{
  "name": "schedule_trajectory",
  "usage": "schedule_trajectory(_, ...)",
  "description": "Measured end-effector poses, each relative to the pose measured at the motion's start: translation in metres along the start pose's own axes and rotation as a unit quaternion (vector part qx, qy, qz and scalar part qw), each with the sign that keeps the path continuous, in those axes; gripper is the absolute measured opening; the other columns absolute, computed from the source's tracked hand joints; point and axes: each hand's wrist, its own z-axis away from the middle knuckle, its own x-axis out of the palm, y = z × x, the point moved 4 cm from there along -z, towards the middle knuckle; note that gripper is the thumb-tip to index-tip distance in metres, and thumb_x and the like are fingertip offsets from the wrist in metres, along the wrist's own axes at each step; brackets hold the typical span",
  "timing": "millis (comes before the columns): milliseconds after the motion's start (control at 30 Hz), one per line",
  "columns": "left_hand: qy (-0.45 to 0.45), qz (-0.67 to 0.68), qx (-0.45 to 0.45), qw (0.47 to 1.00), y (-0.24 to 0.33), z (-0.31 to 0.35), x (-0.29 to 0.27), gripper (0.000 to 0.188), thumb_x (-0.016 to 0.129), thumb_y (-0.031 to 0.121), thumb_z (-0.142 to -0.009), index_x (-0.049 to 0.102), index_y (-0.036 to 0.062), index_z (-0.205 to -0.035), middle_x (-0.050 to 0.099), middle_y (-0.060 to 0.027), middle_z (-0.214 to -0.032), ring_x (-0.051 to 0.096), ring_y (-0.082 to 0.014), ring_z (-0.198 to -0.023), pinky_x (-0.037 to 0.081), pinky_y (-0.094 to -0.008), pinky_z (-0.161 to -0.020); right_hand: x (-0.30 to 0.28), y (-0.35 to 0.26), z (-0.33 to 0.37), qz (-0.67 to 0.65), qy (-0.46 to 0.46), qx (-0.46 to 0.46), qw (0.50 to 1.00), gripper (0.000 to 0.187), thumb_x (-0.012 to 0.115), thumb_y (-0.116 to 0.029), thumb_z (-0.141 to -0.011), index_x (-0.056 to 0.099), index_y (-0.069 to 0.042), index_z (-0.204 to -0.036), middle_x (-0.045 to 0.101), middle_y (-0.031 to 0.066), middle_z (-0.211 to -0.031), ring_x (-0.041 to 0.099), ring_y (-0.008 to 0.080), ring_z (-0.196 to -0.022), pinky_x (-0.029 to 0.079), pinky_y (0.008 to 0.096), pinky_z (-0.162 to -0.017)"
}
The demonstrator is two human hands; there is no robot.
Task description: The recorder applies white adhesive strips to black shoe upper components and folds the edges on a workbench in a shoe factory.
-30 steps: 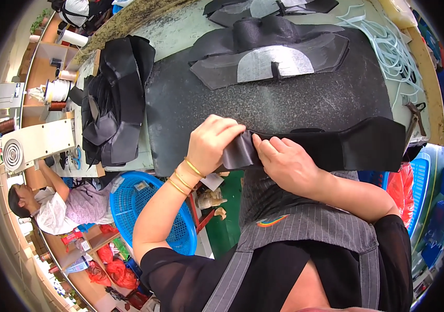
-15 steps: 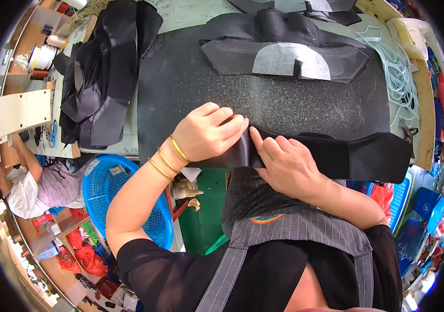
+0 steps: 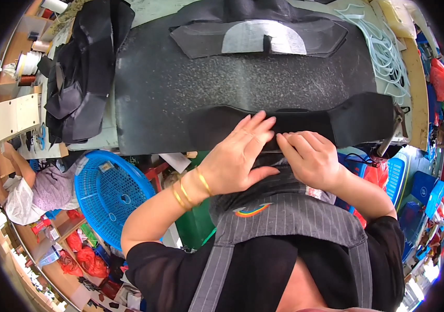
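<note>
A long black fabric piece [image 3: 359, 122] with a curved upper edge lies flat along the near edge of a dark speckled board [image 3: 164, 86]. My left hand [image 3: 237, 156] rests on its near middle, fingers stretched out and thumb apart. Close beside it, my right hand [image 3: 313, 158] has its fingers curled over the piece's near edge; the thumb is mostly hidden. Farther back on the board lie stacked black pieces [image 3: 196, 41], the top one bearing a pale half-round patch [image 3: 242, 37] with a dark notch.
A heap of black pieces [image 3: 89, 78] lies left of the board. Pale cord [image 3: 388, 62] is coiled at the right. Below the table's left side stands a blue plastic basket [image 3: 92, 195]. Another person [image 3: 21, 192] is at the far left, near a cream machine [image 3: 16, 117].
The black piece's left part, folded up between my hands before, now lies flat. My left hand has opened and moved down and right; my right hand has shifted right, fingers curling at the near edge.
</note>
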Motion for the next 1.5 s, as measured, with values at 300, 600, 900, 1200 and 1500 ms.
schedule_trajectory(300,-0.027,-0.058,0.075,0.995,0.002,-0.003,0.012,0.042,0.071,0.014,-0.083,0.070,0.0088,-0.125,0.064,-0.0008,-0.138,0.052,-0.0319,-0.136,0.042,-0.0481,-0.112,-0.014,0.016,0.017,-0.076,-0.019,-0.086,0.993,0.039,0.067,-0.012,-0.071,0.067,0.001,-0.107,0.066,0.0066,-0.098,0.065,0.0187,-0.085,0.053,0.0302,-0.070)
schedule_trajectory(600,0.051,-0.005,-0.041,0.998,0.022,-0.030,0.027,0.025,0.078,0.008,-0.073,0.077,0.0058,-0.098,0.065,-0.0036,-0.086,0.060,-0.0236,-0.084,0.053,-0.0357,-0.074,-0.023,0.061,0.014,-0.273,-0.137,0.099,0.947,0.024,0.082,-0.022,-0.076,0.076,-0.008,-0.094,0.064,0.0035,-0.087,0.062,0.0250,-0.085,0.053,0.0362,-0.071)
schedule_trajectory(900,0.075,-0.170,0.105,0.977,0.022,-0.026,0.033,0.027,0.066,0.016,-0.073,0.075,0.0069,-0.097,0.058,0.0031,-0.082,0.055,-0.0156,-0.076,0.046,-0.0299,-0.064,-0.019,0.066,0.005,-0.297,-0.194,0.142,0.924,0.016,0.081,-0.017,-0.079,0.079,-0.010,-0.093,0.066,0.0008,-0.084,0.061,0.0223,-0.081,0.052,0.0341,-0.070)
schedule_trajectory(1200,0.114,-0.075,0.047,0.990,0.010,-0.023,0.035,0.027,0.072,0.008,-0.069,0.079,0.0118,-0.095,0.061,0.0038,-0.084,0.055,-0.0168,-0.077,0.046,-0.0311,-0.064,-0.021,0.060,-0.004,-0.243,-0.245,0.073,0.936,0.012,0.073,-0.017,-0.083,0.076,-0.008,-0.090,0.063,0.0009,-0.086,0.063,0.0228,-0.087,0.055,0.0364,-0.070)
schedule_trajectory(1500,0.161,-0.188,0.112,0.962,0.021,-0.026,0.040,0.014,0.075,0.013,-0.076,0.076,0.0095,-0.089,0.059,0.0044,-0.084,0.051,-0.0128,-0.073,0.041,-0.0279,-0.060,-0.032,0.055,-0.012,-0.182,-0.267,0.051,0.945,0.008,0.072,-0.016,-0.081,0.072,-0.008,-0.084,0.061,0.0030,-0.084,0.062,0.0231,-0.087,0.055,0.0367,-0.065)
